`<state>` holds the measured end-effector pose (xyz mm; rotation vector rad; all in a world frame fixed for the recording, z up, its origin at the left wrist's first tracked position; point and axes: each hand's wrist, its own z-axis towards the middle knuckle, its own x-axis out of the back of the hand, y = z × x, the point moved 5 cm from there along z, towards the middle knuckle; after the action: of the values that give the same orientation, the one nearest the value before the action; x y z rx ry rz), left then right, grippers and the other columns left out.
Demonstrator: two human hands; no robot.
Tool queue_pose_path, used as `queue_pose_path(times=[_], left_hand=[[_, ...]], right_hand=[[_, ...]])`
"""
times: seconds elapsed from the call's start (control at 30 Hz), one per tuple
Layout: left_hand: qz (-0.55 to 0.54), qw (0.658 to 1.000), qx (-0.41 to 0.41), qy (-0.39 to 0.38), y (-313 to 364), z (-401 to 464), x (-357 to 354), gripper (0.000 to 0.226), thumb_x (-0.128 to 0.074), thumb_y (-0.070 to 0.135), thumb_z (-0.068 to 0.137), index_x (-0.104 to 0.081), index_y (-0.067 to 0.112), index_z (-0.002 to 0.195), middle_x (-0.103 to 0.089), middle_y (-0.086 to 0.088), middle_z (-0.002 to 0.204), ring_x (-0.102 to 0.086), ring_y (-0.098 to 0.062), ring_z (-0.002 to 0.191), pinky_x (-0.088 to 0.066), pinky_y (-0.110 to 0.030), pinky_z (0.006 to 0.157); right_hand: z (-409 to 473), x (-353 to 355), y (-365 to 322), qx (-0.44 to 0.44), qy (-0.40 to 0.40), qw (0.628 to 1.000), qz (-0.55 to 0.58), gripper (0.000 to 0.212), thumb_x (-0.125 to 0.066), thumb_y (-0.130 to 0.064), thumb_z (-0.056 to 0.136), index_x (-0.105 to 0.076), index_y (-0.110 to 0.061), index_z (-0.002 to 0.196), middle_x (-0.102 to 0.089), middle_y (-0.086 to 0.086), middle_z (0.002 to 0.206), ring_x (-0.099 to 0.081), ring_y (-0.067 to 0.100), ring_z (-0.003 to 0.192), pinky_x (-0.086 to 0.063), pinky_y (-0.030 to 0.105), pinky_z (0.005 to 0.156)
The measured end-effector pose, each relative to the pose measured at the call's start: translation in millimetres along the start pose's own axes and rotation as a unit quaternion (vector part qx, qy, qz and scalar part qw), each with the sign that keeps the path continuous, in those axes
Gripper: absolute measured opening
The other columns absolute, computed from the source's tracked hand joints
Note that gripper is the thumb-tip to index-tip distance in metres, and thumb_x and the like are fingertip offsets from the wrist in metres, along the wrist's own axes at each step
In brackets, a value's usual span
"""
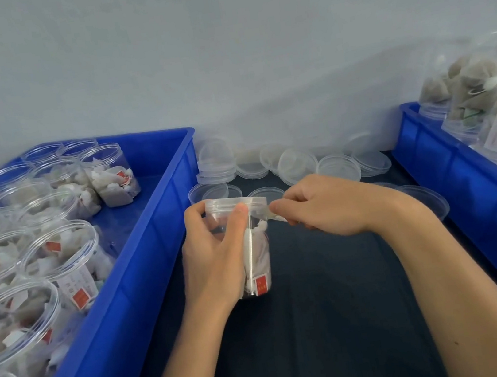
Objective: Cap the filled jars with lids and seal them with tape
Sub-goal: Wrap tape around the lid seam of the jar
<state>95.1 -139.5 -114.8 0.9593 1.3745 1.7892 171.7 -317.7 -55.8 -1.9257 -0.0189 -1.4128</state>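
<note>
The clear, round plastic jar packed with white tea bags (pixel 252 252) stands upright on the dark desk (pixel 325 322), between the two blue crates, with a clear plastic lid (pixel 236 203) already on its mouth. The left hand (pixel 215 254) wraps the jar's left side, its grip curled round the wall with the thumb pressing just under the lid rim. Just right of the jar, the right hand (pixel 324 206) pinches a strip of clear tape (pixel 272 214) that runs from the lid's edge to its fingertips; the tape is too transparent to tell how far it already sticks.

The jar looks light and thin-walled, smooth and likely slippery, and it may flex if squeezed hard. Holding it low and broadly round the body, as the left hand does, seems the safest place, leaving the lid seam free for taping.

Behind the jar, a scatter of loose clear lids (pixel 298 164) lies against the wall. Left of the jar, a large blue plastic crate (pixel 143 268) holds many open filled jars. Right of it, a second blue crate (pixel 464 175) carries further jars and bagged tea sachets.
</note>
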Motion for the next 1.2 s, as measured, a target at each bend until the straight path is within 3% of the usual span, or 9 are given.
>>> queue_pose_path(times=[0.13, 0.4, 0.63, 0.8, 0.87, 0.93, 1.07, 1.2], left_hand=[[-0.039, 0.999, 0.011, 0.011, -3, 0, 0, 0.058, -0.064, 0.076, 0.068, -0.058, 0.042, 0.115, -0.072, 0.028, 0.107, -0.075, -0.001, 0.094, -0.058, -0.034, 0.081], [-0.051, 0.999, 0.009, -0.001, -4, -1, -2, 0.058, -0.064, 0.073, 0.070, -0.060, 0.039, 0.116, -0.074, 0.023, 0.105, -0.076, -0.004, 0.092, -0.058, -0.034, 0.079], [-0.082, 0.995, 0.016, -0.052, -4, 0, -5, 0.047, -0.059, 0.058, 0.085, -0.064, 0.024, 0.118, -0.077, 0.014, 0.099, -0.077, -0.006, 0.085, -0.057, -0.017, 0.062], [-0.138, 0.986, 0.044, -0.087, -7, 1, -8, 0.064, -0.063, 0.065, 0.082, -0.067, 0.018, 0.125, -0.078, -0.004, 0.114, -0.078, -0.025, 0.104, -0.063, -0.052, 0.087], [-0.163, 0.981, 0.041, -0.093, -6, 0, -9, 0.076, -0.066, 0.069, 0.078, -0.064, 0.014, 0.130, -0.076, -0.010, 0.121, -0.076, -0.030, 0.108, -0.062, -0.056, 0.090], [-0.161, 0.982, 0.038, -0.090, -8, 1, -10, 0.081, -0.070, 0.072, 0.074, -0.059, 0.016, 0.132, -0.076, -0.003, 0.120, -0.077, -0.025, 0.108, -0.063, -0.051, 0.089], [-0.110, 0.990, 0.030, -0.078, -7, 2, -11, 0.084, -0.078, 0.073, 0.060, -0.053, 0.023, 0.123, -0.077, 0.018, 0.101, -0.079, -0.009, 0.092, -0.061, -0.022, 0.067], [-0.047, 0.997, 0.004, -0.056, -3, 3, -3, 0.070, -0.073, 0.077, 0.061, -0.062, 0.031, 0.112, -0.075, 0.023, 0.099, -0.075, -0.001, 0.087, -0.058, -0.020, 0.062]], right_hand=[[3, -2, 0, 0.014, 0.018, 1.000, -0.022, 0.048, -0.045, -0.064, 0.099, -0.041, -0.025, 0.070, -0.037, -0.007, 0.059, -0.033, 0.014, 0.052, -0.034, 0.037, 0.059], [5, -2, 7, -0.003, 0.029, 0.999, -0.018, 0.056, -0.048, -0.070, 0.096, -0.034, -0.024, 0.068, -0.032, -0.010, 0.056, -0.030, 0.013, 0.048, -0.030, 0.034, 0.056], [5, -3, 9, -0.015, 0.022, 0.999, -0.044, 0.061, -0.041, -0.076, 0.098, -0.040, -0.022, 0.070, -0.037, -0.011, 0.054, -0.035, 0.009, 0.044, -0.036, 0.032, 0.057], [3, -2, 7, -0.012, -0.004, 0.999, -0.038, 0.066, -0.033, -0.084, 0.093, -0.047, -0.021, 0.078, -0.045, -0.004, 0.068, -0.041, 0.013, 0.054, -0.039, 0.031, 0.062], [1, 0, 6, -0.008, -0.007, 0.999, -0.035, 0.067, -0.032, -0.085, 0.092, -0.046, -0.021, 0.078, -0.046, -0.003, 0.070, -0.043, 0.014, 0.057, -0.040, 0.032, 0.063], [1, 1, 5, -0.004, -0.010, 0.999, -0.038, 0.067, -0.032, -0.083, 0.093, -0.048, -0.019, 0.079, -0.047, -0.003, 0.070, -0.045, 0.015, 0.059, -0.042, 0.032, 0.065], [1, -1, 4, -0.009, -0.014, 0.998, -0.056, 0.070, -0.033, -0.082, 0.094, -0.058, -0.018, 0.080, -0.055, -0.006, 0.071, -0.053, 0.014, 0.064, -0.044, 0.032, 0.068], [2, -3, 5, -0.014, -0.015, 0.997, -0.069, 0.066, -0.036, -0.080, 0.097, -0.063, -0.021, 0.083, -0.058, -0.008, 0.072, -0.055, 0.013, 0.065, -0.042, 0.032, 0.066]])
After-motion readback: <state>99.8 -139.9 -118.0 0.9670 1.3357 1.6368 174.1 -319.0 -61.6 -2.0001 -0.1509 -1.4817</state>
